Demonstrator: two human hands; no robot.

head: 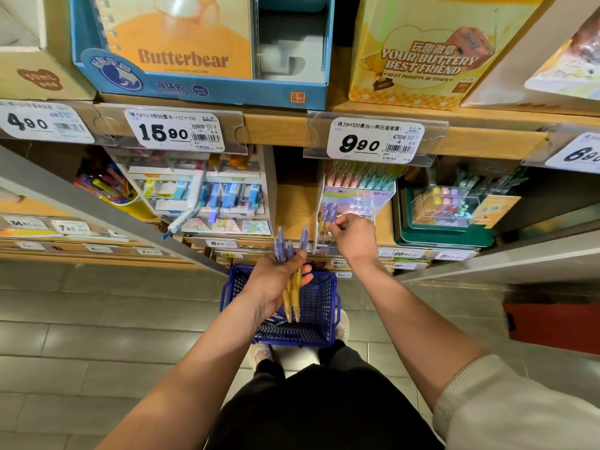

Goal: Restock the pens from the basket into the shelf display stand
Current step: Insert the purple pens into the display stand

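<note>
At the stationery shelf (292, 206), keep left hand (279, 277) clamped round pen bundle (293, 298); slot right hand's (352, 237) pinched pen (328, 212) upright into display stand (354, 203).

Clear glossy plastic display stand (352, 203), blue plastic mesh basket (321, 306), matt wooden shelf (276, 128)
</note>
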